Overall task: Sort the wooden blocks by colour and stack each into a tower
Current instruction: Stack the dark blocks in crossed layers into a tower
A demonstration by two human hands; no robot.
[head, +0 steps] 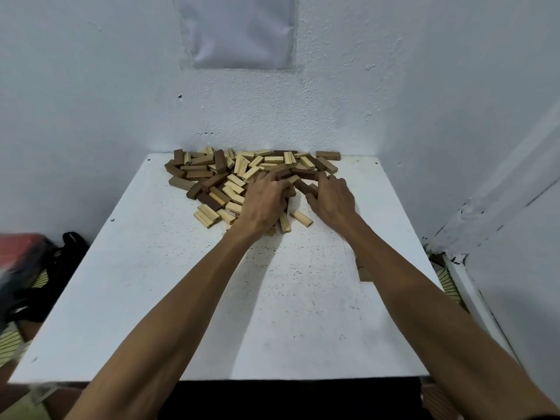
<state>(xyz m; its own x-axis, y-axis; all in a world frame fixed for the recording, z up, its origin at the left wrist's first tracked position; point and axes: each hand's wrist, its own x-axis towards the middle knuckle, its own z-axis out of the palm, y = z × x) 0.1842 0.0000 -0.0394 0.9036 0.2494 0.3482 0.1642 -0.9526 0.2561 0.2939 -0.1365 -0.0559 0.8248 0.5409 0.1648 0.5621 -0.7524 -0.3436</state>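
Note:
A loose pile of wooden blocks (230,177), some pale and some dark brown, lies at the far end of the white table (169,283) against the wall. Both hands reach into the pile's right part. My left hand (265,203) lies palm down with its fingers curled over dark blocks beneath it. My right hand (333,200) pinches a dark brown block (304,187) between thumb and fingers. Two pale blocks (300,218) lie just in front of the hands. One brown block (363,271) sits alone, partly hidden by my right forearm.
White walls close the table in at the back and right, with a plastic sheet (239,31) hanging on the back wall. A red and black object (27,262) sits on the floor to the left. The table's near edge (212,378) is below my forearms.

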